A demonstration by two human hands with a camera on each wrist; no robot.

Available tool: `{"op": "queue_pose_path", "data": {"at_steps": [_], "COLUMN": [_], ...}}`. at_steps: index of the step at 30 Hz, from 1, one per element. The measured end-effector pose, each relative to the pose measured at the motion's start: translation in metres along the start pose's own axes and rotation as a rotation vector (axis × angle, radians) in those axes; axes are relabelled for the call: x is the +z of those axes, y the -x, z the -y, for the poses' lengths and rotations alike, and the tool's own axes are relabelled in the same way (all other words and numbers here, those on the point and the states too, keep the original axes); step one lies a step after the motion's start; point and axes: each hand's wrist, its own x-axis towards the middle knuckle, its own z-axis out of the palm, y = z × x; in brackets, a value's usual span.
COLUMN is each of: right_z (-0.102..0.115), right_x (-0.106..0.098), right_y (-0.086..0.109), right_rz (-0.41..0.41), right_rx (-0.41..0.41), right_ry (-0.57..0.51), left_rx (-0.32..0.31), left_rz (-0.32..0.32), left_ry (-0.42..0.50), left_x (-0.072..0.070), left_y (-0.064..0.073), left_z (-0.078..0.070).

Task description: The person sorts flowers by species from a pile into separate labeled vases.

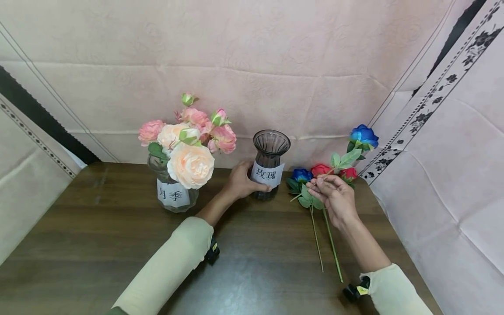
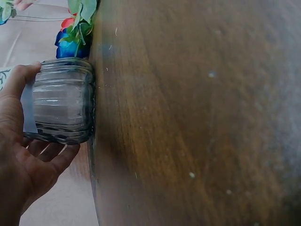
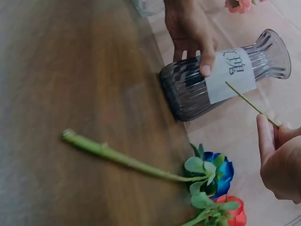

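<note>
My left hand (image 1: 241, 181) holds a dark ribbed glass vase (image 1: 271, 146) round its lower body, thumb in front and fingers behind. The vase stands upright and carries a white label (image 1: 265, 173) with Chinese writing. To its right, above the table, my right hand (image 1: 337, 197) pinches the green stem (image 3: 245, 100) of a blue rose (image 1: 364, 135). That bloom points up and right, while the cut stem end points toward the vase. Below the right hand lie another blue rose (image 1: 302, 175) and red roses (image 1: 320, 169), partly hidden by the hand.
A clear glass vase (image 1: 193, 201) filled with pink and peach flowers (image 1: 191, 165) stands left of my left hand, also labelled. Loose stems (image 1: 332, 245) reach toward the front of the brown wooden table (image 1: 252, 271). Pale cloth (image 1: 252, 65) hangs behind it and at both sides.
</note>
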Motion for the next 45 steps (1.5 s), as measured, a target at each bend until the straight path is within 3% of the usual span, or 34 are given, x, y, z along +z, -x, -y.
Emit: {"op": "queue_pose_path", "data": {"at_steps": [25,38,45], "right_z": [0.032,0.050,0.046], "right_x": [0.048,0.076,0.096], "right_y": [-0.022,-0.035,-0.041], "right_rz": [-0.156,-0.170,-0.155], "right_rx": [-0.244,-0.367,-0.393], "right_ry": [-0.198,-0.312,-0.294], "left_rx": [-0.034,0.007,0.006], "left_rz": [0.004,0.004,-0.001], "left_ry": [-0.027,-0.030,-0.064], "left_x": [0.001,-0.001,-0.002], "left_y": [0.001,0.000,0.000], "left_z": [0.000,0.000,0.000]}}
